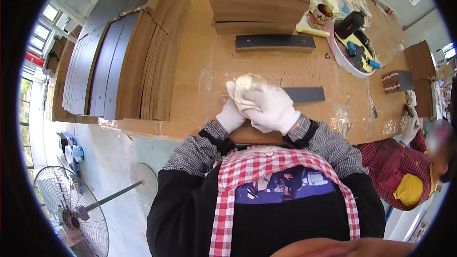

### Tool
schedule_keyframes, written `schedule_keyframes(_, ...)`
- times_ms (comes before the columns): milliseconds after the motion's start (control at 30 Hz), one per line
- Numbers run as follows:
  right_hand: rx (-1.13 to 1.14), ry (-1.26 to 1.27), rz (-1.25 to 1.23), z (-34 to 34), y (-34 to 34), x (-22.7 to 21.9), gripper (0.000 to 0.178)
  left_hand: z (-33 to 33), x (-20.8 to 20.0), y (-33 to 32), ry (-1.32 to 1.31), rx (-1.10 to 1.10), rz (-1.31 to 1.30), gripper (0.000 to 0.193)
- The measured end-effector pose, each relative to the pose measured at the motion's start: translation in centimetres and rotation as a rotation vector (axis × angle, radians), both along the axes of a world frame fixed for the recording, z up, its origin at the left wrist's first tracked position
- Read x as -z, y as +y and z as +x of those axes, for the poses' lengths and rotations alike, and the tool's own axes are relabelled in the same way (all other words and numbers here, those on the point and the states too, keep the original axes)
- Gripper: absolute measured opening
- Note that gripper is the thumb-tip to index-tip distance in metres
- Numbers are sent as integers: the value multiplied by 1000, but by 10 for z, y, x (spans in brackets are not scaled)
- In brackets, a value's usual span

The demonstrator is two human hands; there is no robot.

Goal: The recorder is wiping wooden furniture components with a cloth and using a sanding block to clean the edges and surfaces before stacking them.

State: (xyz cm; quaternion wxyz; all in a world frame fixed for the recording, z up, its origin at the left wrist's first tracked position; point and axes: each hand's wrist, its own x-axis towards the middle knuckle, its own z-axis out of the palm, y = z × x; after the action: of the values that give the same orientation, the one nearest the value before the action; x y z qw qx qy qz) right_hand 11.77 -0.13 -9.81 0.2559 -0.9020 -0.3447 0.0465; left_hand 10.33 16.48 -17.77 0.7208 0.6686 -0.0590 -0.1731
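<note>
My left hand point(231, 117) and my right hand point(276, 108), both in white gloves, come together over the table near its front edge. Between them is a crumpled cream cloth point(248, 84), bunched up and gripped by both. The left fingers are mostly hidden behind the cloth and the right hand. A dark grey board point(307, 94) lies flat just beyond my right hand, its left end covered by that hand. Farther back lies another dark board point(276, 43) with brown edges and small round holes.
Tall stacks of brown-edged boards point(119, 62) fill the table's left side; another stack point(257, 4) stands at the back. A white tub point(339, 57) with a dark bottle point(350, 24) sits back right beside an open can point(322, 13). A co-worker point(404, 171) is at the right, a fan point(71, 214) lower left.
</note>
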Motion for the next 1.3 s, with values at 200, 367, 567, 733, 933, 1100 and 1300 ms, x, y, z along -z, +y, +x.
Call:
schedule_keyframes(200, 465, 55, 232, 32, -133, 55, 35, 2, -7, -1, 44, -43, 17, 60)
schedule_keyframes(367, 874, 38, -247, 37, -219, 44, 44, 4, -14, 10, 220, -2, -307, 57)
schedule_keyframes(567, 1054, 144, 379, 11, -211, 29, 50, 5, -6, 5, 239, -203, -264, 36)
schedule_keyframes(733, 973, 190, 644, 7, -204, 25, 49, -1, 29, 4, -652, -235, 307, 48)
schedule_keyframes(933, 732, 184, 56, -10, -167, 30, 51, 1, -9, 11, 33, 11, 134, 83)
schedule_keyframes(1100, 619, 177, 3, 3, -150, 24, 46, -6, -23, 19, 248, 64, -141, 84)
schedule_keyframes(1300, 65, 20, -32, 8, -5, 9, 30, -6, 18, 34, -183, 117, 235, 59)
